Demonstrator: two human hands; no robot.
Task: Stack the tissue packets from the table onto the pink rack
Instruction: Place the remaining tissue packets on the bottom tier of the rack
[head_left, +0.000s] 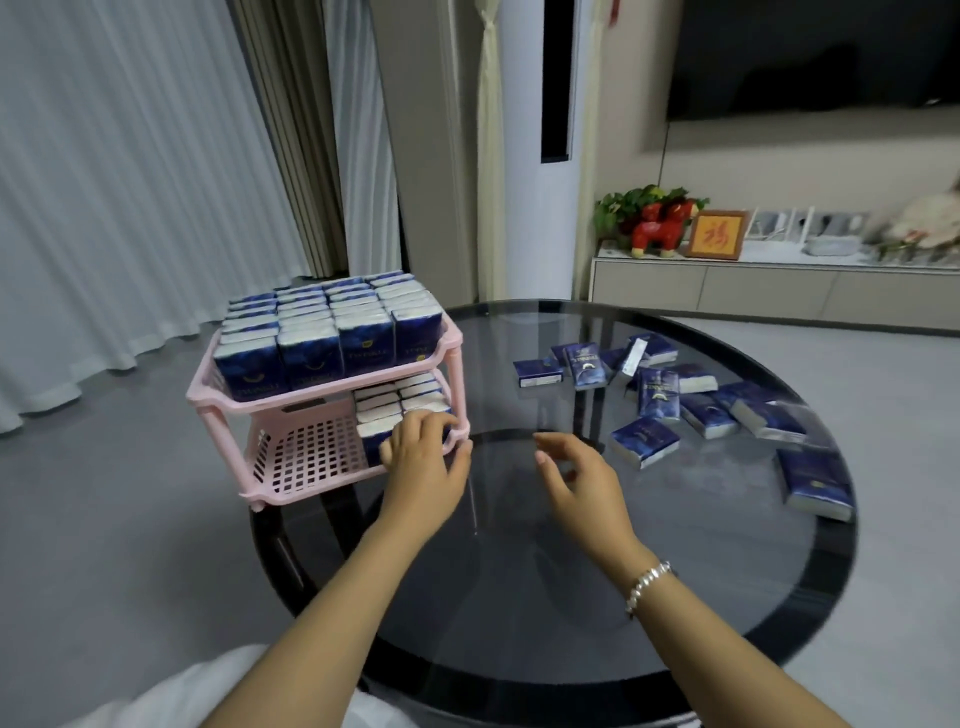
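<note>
Head view: round dark glass table (519, 597), seen from above.
Pink rack (332, 392): two tiers, standing at the table's left edge.
Upper tier: filled with upright blue tissue packets (311, 332) in close rows.
Lower tier: a few packets (400, 400) packed at its right end (the perforated floor to their left is bare).
Left hand (423, 460): at the lower tier's front right corner, fingers curled over the frontmost packet there; how firmly it grips cannot be told.
Right hand (576, 478): hovering above the glass near the table's middle, fingers loosely bent, holding nothing; a bead bracelet (647, 584) on the wrist.
Loose packets (701, 410): scattered flat on the table's right side, some overlapping.
</note>
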